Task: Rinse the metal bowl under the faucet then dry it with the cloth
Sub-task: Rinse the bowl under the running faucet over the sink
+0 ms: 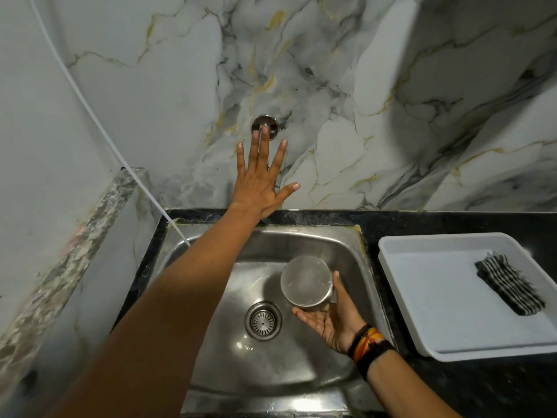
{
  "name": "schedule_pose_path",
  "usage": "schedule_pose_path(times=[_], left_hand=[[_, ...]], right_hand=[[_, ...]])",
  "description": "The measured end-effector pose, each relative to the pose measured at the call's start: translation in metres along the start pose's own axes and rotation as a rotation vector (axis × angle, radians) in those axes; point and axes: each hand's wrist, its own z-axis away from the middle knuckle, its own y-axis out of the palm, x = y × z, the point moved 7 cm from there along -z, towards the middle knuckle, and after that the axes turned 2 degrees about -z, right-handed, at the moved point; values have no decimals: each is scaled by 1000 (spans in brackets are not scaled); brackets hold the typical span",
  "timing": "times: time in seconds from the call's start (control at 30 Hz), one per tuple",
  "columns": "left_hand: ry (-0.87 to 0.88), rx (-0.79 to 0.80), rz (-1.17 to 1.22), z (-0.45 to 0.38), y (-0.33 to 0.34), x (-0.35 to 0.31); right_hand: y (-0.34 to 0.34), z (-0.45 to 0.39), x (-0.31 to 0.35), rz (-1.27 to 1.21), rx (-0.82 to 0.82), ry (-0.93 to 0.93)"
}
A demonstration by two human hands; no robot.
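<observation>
My right hand point(333, 319) holds the metal bowl point(306, 280) over the steel sink point(211, 248), with the bowl's flat bottom turned up toward me. My left hand point(260, 179) is stretched out flat, fingers spread, against the marble wall. Its fingertips overlap the round chrome faucet fitting point(271, 123) on the wall. The spout itself is hidden under my hand. No water stream is visible. The striped black-and-white cloth point(508, 283) lies folded in the white tray on the right.
The white plastic tray point(422, 297) sits on the black counter point(482, 221) right of the sink. The drain strainer point(263, 320) is in the sink floor. A white hose point(90, 107) runs down the left wall into the sink's corner.
</observation>
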Motion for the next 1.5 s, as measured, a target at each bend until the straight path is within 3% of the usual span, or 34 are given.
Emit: schedule_pose_path(times=[0.27, 0.67, 0.8, 0.93, 1.03, 1.1, 1.23, 1.4, 1.5], left_hand=[[20, -22, 9, 3, 4, -2], [14, 15, 14, 5, 6, -3], [7, 55, -23, 6, 3, -3], [-23, 130, -66, 2, 1, -5], [-26, 188, -67, 5, -2, -5], [-31, 166, 35, 11, -10, -11], [114, 81, 448, 64, -37, -54], [17, 489, 1052, 164, -28, -98], [-69, 532, 1235, 187, -25, -109]], right_hand=[[-23, 3, -21, -78, -36, 10], [-42, -4, -34, 35, -119, 42], [-44, -3, -30, 178, -143, 35], [-43, 6, -19, 366, -168, -111], [-33, 35, 13, 736, -263, -476], [-21, 58, 31, 978, -330, -744], [-16, 86, 54, 1148, -316, -1071], [-1, 116, 71, 1237, -196, -1262], [11, 125, 72, 1207, -113, -1260]])
